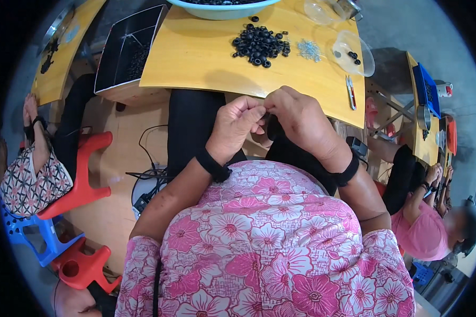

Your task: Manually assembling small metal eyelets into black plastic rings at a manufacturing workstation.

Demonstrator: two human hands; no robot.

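Both my hands meet in front of the near edge of the yellow table [195, 58], above my lap. My left hand [235, 124] has its thumb and forefinger pinched together. Close against it, my right hand [300, 117] is bent inward, its fingertips pressed together at the same spot. Whatever lies between the fingertips is too small and too covered to make out. Beyond my hands a pile of small black ring-like parts [259, 45] lies on the table. Right of it is a little heap of clear, pale-blue bits [309, 50].
A clear plastic dish [346, 45] holds a few black parts. Red-handled snips [350, 92] lie by the table's right edge. A light-blue basin [225, 9] stands at the back. Left is a black-lined box [122, 55]. People sit at both sides, near red stools [82, 177].
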